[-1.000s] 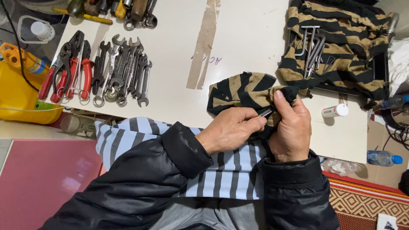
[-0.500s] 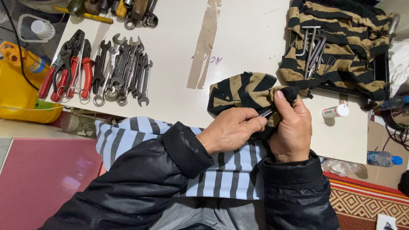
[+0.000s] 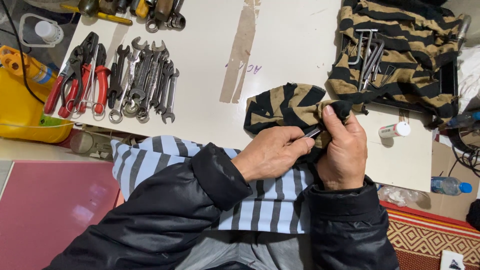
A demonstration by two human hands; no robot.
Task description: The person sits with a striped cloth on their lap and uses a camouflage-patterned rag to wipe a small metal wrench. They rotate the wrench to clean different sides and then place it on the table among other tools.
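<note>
left hand [image 3: 272,152] fingers pinch a small metal tool [image 3: 313,133] — mostly hidden by striped rag [image 3: 285,107] in right hand [image 3: 342,150].

White surface [image 3: 285,45], tape strip [image 3: 241,50] down its middle. Pink floor [image 3: 50,210] lower left; patterned red-tan mat [image 3: 430,235] lower right. Yellow tub [image 3: 20,110] beside the surface's left edge. Even, soft light.

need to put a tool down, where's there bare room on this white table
Widest bare patch: mid-table, between the row of wrenches and the striped rag gripped by the right hand, left hand alongside. A smaller patch lies around the small white bottle. Crowded: the left edge with the pliers, and the cloth bearing hex keys.
</note>
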